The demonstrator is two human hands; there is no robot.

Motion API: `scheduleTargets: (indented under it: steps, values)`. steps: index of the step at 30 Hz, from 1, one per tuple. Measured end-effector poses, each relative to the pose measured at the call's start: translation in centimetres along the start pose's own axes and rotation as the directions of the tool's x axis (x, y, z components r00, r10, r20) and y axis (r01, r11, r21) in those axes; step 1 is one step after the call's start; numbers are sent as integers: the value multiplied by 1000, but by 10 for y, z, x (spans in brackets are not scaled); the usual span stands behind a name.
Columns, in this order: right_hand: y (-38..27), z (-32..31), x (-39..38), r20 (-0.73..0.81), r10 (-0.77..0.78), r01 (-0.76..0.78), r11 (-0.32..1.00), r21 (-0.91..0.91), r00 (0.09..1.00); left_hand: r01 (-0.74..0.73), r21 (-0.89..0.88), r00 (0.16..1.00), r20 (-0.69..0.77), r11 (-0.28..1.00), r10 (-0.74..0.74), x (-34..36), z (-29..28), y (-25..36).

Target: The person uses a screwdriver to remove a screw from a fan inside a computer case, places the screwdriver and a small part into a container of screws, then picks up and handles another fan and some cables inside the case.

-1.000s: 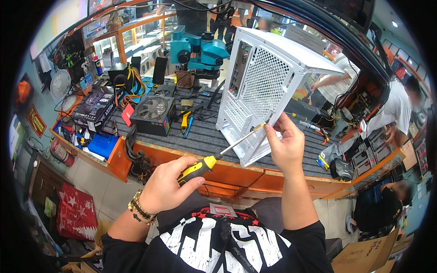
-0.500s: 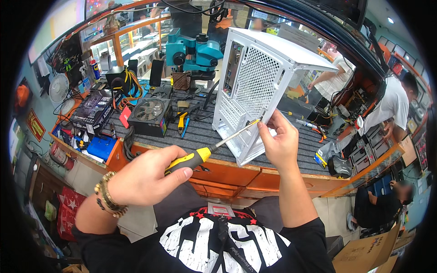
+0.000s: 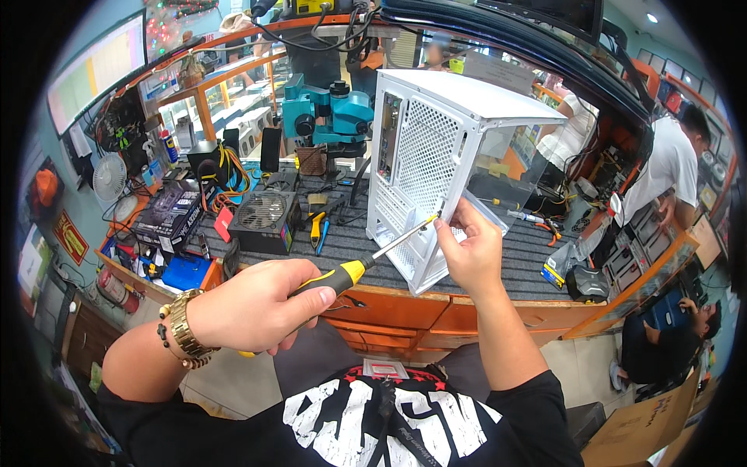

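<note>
My left hand [image 3: 284,307] is closed around a yellow-and-black screwdriver [image 3: 346,274], whose shaft points up to the right. Its yellow tip meets the rear edge of a white computer case [image 3: 432,148], which stands upright on the grey ribbed bench mat [image 3: 342,241]. My right hand [image 3: 471,249] grips that edge low down, thumb beside the tip and fingers partly hidden behind it; whether they also pinch a screw is too small to tell. The case's rear has perforated mesh and slot covers, and a clear panel shows at its right side.
A black power supply [image 3: 264,222], a teal microscope-like device [image 3: 327,117], cables [image 3: 222,171], pliers [image 3: 548,226] and a motherboard box [image 3: 167,210] crowd the bench. At the right, one person in white [image 3: 661,171] leans over a display; another [image 3: 665,350] crouches near cardboard [image 3: 638,424].
My left hand has moved leftward with the screwdriver, its tip still at the case edge. My right hand sits slightly further left. The case appears a little lower and turned in the view.
</note>
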State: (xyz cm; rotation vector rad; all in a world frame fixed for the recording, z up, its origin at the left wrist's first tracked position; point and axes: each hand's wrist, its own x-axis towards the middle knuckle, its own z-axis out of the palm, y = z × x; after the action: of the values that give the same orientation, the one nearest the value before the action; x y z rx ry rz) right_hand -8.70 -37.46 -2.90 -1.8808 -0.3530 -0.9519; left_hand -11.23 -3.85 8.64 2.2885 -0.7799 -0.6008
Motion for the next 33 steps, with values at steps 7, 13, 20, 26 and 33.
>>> scheduleTargets:
  steps: [7,13,20,26,33]
  values:
    - [2,1,0,-15,-16,16,1000,-1,1000,119,-161,987,123,980,-100,2,-2,1]
    - [7,2,0,-20,-42,42,999,6,999,149,-273,980,172,950,-104,6,-9,-6]
    - [9,-1,0,-2,-71,71,997,-37,997,158,-365,970,231,917,-75,11,-16,-12]
    - [6,2,0,-20,-58,57,998,-33,998,172,-343,967,237,923,-92,13,-19,-12]
    - [7,3,-2,-28,-30,30,1000,-3,999,147,-335,972,224,931,-73,13,-18,-10]
